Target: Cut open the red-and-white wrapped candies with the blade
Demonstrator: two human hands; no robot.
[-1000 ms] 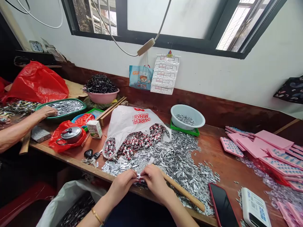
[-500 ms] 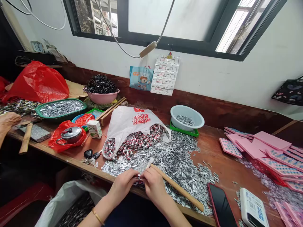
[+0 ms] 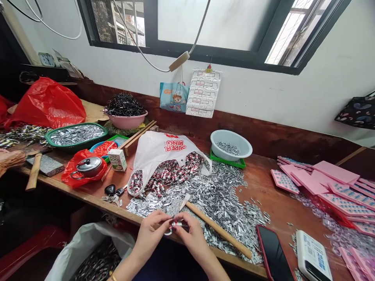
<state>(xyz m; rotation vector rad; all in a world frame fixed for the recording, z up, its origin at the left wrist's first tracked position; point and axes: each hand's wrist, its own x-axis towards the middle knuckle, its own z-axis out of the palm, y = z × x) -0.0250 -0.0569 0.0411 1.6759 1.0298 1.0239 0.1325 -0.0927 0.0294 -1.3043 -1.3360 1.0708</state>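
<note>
Far left on the table, a red plastic bag slumps beside a green tray of silver bits. Behind it, a pink bowl heaped with dark pieces. A small steel pot sits on red plastic, a little carton just beside it, keys near the front edge. Over right: pale blue basin, pink cards, dark phone, white power bank.
</note>
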